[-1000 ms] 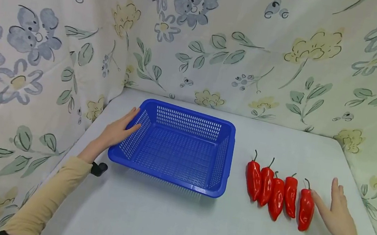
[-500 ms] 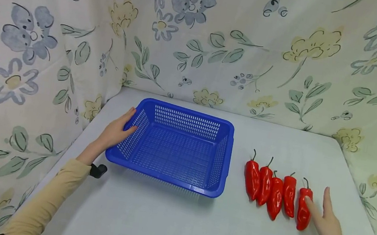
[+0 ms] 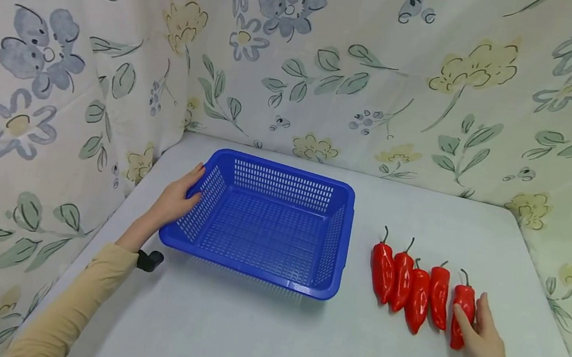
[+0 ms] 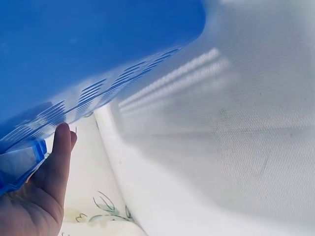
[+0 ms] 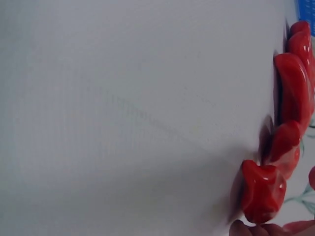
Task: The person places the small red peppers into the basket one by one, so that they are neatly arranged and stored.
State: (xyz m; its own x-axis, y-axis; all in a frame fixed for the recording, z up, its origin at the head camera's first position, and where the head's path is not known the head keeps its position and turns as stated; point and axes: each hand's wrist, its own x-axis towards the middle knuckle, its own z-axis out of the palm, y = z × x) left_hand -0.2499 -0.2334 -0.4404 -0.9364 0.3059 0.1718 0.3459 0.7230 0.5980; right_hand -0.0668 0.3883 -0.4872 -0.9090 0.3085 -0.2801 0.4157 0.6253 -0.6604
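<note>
A blue plastic basket [image 3: 261, 279] with slotted walls stands on the white table. My left hand [image 3: 173, 202] holds its left rim, thumb on the inner side and fingers along the outside; the left wrist view shows the hand [image 4: 42, 191] against the basket's wall [image 4: 98, 54]. Several red chili peppers with green stems lie in a row to the right of the basket. At the rightmost pepper [image 3: 457, 337], my right hand [image 3: 487, 347] has its thumb on the left side and fingers on the right. The right wrist view shows this pepper [image 5: 263, 191] close to the fingertips [image 5: 241, 228].
Left of the gripped pepper lie the other peppers, among them one with its stem up [image 3: 438, 294] and the leftmost one [image 3: 382, 271]. A floral cloth [image 3: 332, 87] hangs behind and beside the white table [image 3: 241, 343].
My right hand has moved left and its thumb and fingers have come around the rightmost pepper. My left hand has stayed at the basket's rim, its thumb drawn in a little closer.
</note>
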